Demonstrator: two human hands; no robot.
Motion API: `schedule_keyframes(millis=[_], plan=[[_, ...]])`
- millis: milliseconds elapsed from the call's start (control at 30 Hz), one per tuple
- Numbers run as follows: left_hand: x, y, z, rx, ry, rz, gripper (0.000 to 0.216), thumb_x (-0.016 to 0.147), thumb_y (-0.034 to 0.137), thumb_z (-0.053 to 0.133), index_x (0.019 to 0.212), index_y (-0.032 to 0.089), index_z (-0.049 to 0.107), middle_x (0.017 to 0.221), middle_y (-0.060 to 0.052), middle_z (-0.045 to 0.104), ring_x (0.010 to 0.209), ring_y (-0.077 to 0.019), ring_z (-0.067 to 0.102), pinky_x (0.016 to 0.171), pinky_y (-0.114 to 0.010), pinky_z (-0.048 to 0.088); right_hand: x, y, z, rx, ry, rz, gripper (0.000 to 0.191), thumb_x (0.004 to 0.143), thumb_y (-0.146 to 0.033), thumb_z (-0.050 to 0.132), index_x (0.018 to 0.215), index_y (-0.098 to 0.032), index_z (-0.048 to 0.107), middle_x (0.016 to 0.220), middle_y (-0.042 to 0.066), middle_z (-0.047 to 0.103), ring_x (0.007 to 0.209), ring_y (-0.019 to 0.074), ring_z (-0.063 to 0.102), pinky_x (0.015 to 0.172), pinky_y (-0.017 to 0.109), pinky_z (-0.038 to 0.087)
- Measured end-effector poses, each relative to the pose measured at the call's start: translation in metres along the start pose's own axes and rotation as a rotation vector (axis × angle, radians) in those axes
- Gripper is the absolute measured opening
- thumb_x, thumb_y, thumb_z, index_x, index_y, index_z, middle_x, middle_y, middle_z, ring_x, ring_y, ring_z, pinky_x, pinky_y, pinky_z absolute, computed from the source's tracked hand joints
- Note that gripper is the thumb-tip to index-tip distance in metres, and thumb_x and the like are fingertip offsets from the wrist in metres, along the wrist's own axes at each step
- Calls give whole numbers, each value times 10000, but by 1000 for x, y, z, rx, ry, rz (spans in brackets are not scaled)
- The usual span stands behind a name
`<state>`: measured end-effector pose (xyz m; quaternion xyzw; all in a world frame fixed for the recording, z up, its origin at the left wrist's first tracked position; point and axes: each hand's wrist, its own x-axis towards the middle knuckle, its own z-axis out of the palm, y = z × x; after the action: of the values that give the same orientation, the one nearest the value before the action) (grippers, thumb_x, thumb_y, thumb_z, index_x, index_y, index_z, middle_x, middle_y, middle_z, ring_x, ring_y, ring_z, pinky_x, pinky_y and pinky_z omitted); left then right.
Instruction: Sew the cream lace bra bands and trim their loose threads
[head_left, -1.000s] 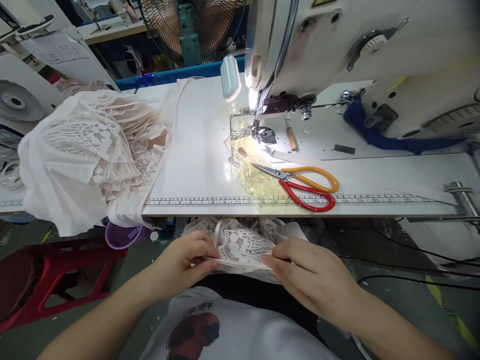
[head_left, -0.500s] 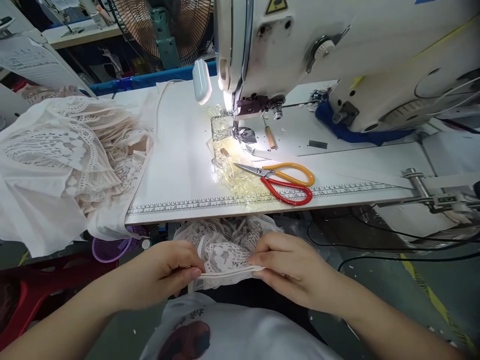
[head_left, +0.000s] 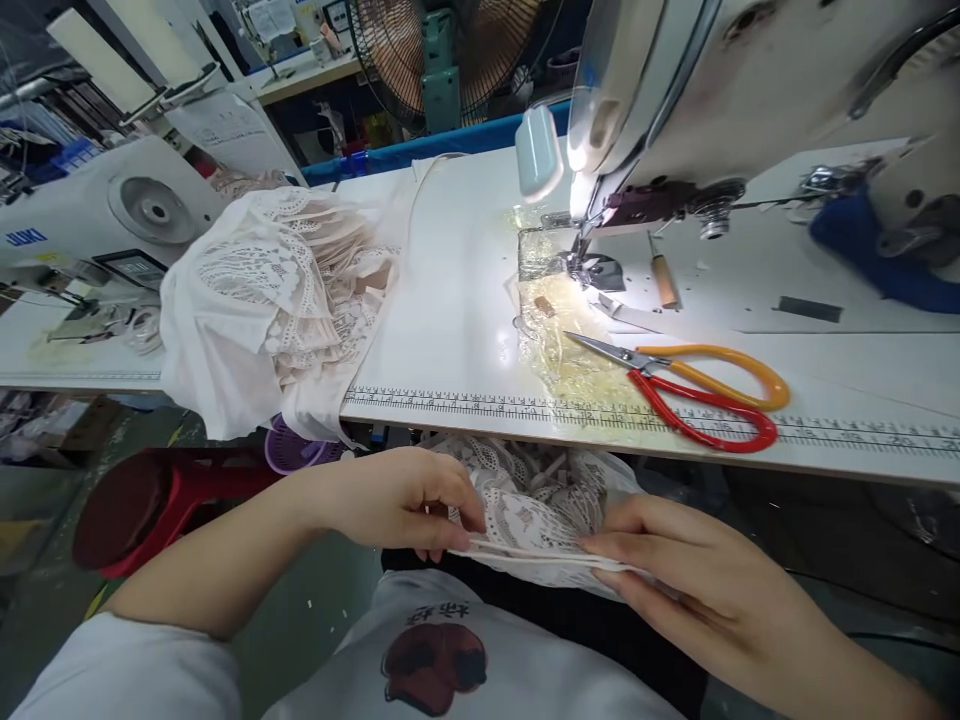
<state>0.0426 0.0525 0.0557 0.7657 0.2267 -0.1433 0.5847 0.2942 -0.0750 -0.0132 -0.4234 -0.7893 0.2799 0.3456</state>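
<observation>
A white lace garment (head_left: 525, 510) lies over my lap, below the front edge of the sewing table. My left hand (head_left: 409, 505) pinches one end of its folded edge between thumb and fingers. At the other end, my right hand (head_left: 667, 560) grips the same edge, so a narrow band stretches between the two. The rest of the lace bunches up behind this band, partly under the tabletop. On the table above my hands lie scissors (head_left: 667, 385) with one orange and one red handle, their blades pointing left.
A sewing machine (head_left: 645, 120) stands over the table, its needle area lit. Left on the table is a pile of white lace pieces (head_left: 285, 290), overhanging the front edge. A wooden-handled tool (head_left: 663, 282) lies near the needle. A red stool (head_left: 180, 500) and purple basket (head_left: 296, 447) are below.
The view has swung left, bringing a second sewing machine and more of the stool into sight. Both hands keep their hold on the garment's edge, and the stretch between them looks slightly longer.
</observation>
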Motion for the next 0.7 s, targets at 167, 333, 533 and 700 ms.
schedule_keyframes(millis=[167, 333, 533, 700], plan=[[-2, 3, 2, 217, 64, 110, 204, 815, 131, 593, 1009, 146, 654, 1021, -98, 619, 770, -128, 625, 679, -190, 520, 0, -2, 1, -24, -13, 0, 218, 843, -94, 504, 991, -202, 623, 787, 51, 581, 648, 145, 576, 523, 237, 485], [-1, -4, 11, 140, 199, 119, 212, 864, 113, 472, 949, 132, 665, 897, -83, 653, 697, -121, 655, 636, -193, 537, -1, -4, 2, -29, -29, -2, 217, 835, -82, 516, 999, -196, 600, 793, 46, 572, 645, 139, 569, 519, 234, 477], [-5, -7, 14, -295, 180, 44, 191, 876, 164, 461, 929, 100, 632, 842, -83, 636, 778, -174, 691, 709, -268, 577, 2, -5, 0, 21, -17, 9, 195, 834, -80, 507, 954, -190, 615, 770, 40, 570, 612, 128, 572, 490, 219, 467], [-6, -9, 16, -277, 207, 92, 231, 785, 143, 578, 1014, 123, 593, 957, -98, 608, 839, -188, 669, 751, -308, 561, 5, -7, -2, 36, -10, 32, 193, 838, -90, 504, 943, -201, 621, 747, 35, 562, 579, 126, 574, 475, 220, 476]])
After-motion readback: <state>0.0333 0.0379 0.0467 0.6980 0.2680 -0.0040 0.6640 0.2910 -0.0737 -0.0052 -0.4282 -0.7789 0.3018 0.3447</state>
